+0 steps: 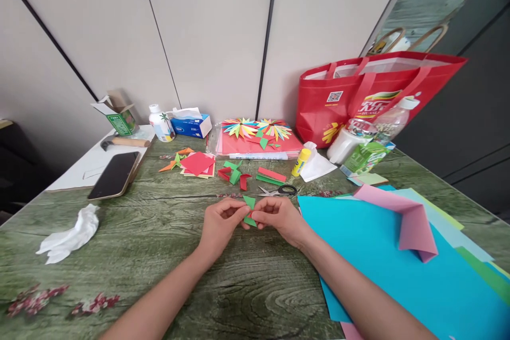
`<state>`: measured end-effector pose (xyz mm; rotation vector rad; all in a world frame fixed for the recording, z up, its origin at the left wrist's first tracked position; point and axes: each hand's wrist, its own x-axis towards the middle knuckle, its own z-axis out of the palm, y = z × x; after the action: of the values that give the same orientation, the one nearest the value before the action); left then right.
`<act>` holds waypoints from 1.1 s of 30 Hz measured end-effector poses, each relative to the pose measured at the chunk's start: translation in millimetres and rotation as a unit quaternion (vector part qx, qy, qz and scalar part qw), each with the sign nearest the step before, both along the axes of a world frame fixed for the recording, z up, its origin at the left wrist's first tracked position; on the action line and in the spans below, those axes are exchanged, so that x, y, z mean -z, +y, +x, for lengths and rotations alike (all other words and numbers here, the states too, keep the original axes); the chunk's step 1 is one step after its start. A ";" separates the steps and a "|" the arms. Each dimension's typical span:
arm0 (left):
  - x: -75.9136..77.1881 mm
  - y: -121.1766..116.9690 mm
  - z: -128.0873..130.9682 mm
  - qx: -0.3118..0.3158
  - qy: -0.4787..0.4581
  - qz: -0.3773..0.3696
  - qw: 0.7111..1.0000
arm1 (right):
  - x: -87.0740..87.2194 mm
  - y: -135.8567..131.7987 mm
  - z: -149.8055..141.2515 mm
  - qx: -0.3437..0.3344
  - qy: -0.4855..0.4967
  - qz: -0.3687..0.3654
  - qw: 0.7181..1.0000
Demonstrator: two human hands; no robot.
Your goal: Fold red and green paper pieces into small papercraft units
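Observation:
Between my two hands is a small folded paper piece (249,202), green with a bit of red at its middle. My left hand (225,219) pinches it from the left, thumb and fingers together. From the other side my right hand (279,219) pinches it too; the fingertips hide much of its centre. Just beyond lie folded red and green paper pieces (235,176). Scissors (279,190) with black handles rest behind my right hand, and past them are red and green folded strips (271,175).
A yellow glue stick (301,162) stands near a crumpled tissue (316,163). Large blue paper (358,255) covers the right side, with folded pink paper (414,223) on it. A phone (114,175), a hammer (125,142) and a tissue (70,236) lie left; a red bag (319,101) stands behind.

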<state>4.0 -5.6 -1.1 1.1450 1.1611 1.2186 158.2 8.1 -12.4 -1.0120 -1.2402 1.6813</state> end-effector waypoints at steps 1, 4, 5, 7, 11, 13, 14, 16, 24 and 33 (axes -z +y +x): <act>0.1 -0.4 -0.1 0.001 0.008 -0.006 1.000 | -0.2 -0.3 -0.3 0.003 -0.004 -0.001 1.000; 0.3 -0.8 -0.7 0.003 0.020 -0.025 0.999 | -2.0 -1.0 -0.1 0.006 -0.016 0.002 1.000; 0.4 -0.9 -0.8 0.006 0.019 -0.029 0.999 | -2.5 -1.0 0.3 0.005 -0.020 0.004 1.000; 0.5 -1.1 -0.4 0.009 0.016 -0.031 0.999 | -2.9 -0.6 1.3 0.002 -0.027 0.007 1.000; -0.6 -2.8 2.1 0.012 0.035 -0.014 0.999 | -0.4 1.0 2.6 -0.007 -0.044 0.011 0.999; -1.4 -4.0 3.3 0.007 0.054 0.007 0.999 | 0.6 1.4 2.2 -0.011 -0.060 0.020 0.998; -1.6 -4.4 3.6 0.004 0.064 0.017 0.998 | 0.7 1.4 1.8 -0.010 -0.070 0.030 0.997; -1.7 -4.2 3.6 -0.002 0.077 0.027 0.997 | 0.0 1.1 0.7 -0.001 -0.086 0.057 0.995; -3.0 4.9 -3.6 0.082 -0.062 -0.071 0.992 | -2.9 1.8 1.2 -0.009 0.018 -0.003 1.000; 3.4 8.1 -5.6 0.123 -0.241 -0.250 0.930 | -0.2 1.9 0.9 -0.051 0.118 -0.102 0.986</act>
<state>-1.6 2.5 -4.5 0.5405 0.8471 0.8695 159.1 10.0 -12.3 -0.8486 -0.9950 1.9769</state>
